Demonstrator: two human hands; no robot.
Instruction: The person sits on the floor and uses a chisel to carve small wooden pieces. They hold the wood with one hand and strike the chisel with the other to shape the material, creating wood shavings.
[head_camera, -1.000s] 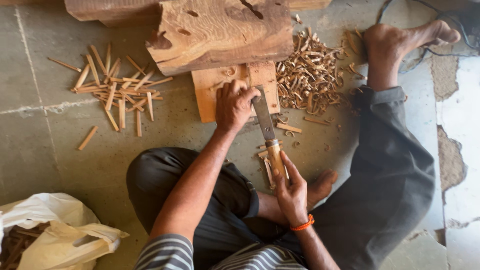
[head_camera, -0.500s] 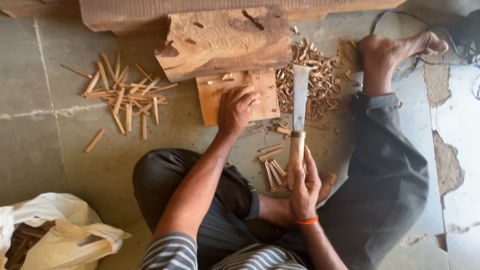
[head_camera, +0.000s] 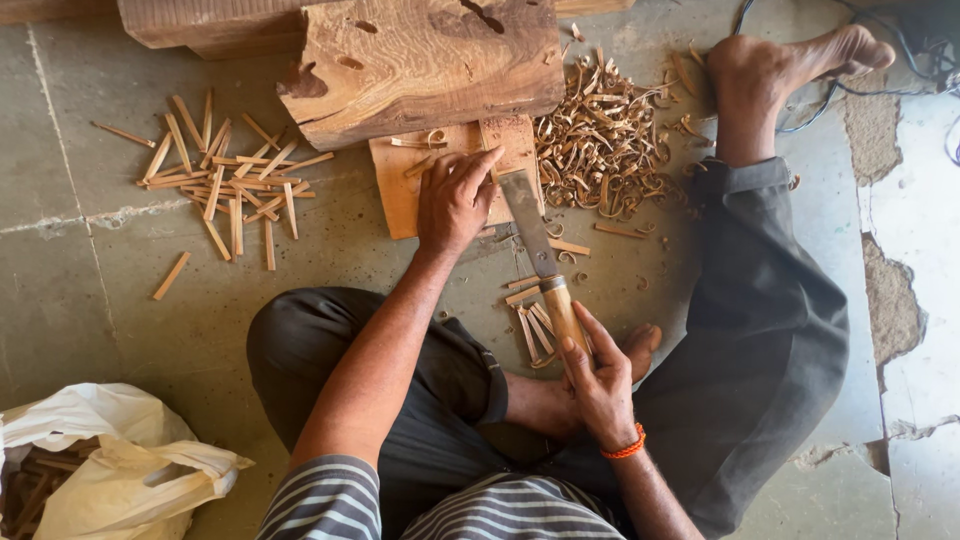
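The person wears a grey-and-white striped shirt with short sleeves and dark grey trousers. An orange band circles the right wrist. Both feet are bare.

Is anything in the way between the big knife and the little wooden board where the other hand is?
Nothing visible blocks it. The right hand holds the knife by its wooden handle, and the blade tip already reaches the small board, right beside the left hand pressing there. Only loose wood shavings lie off to the side.
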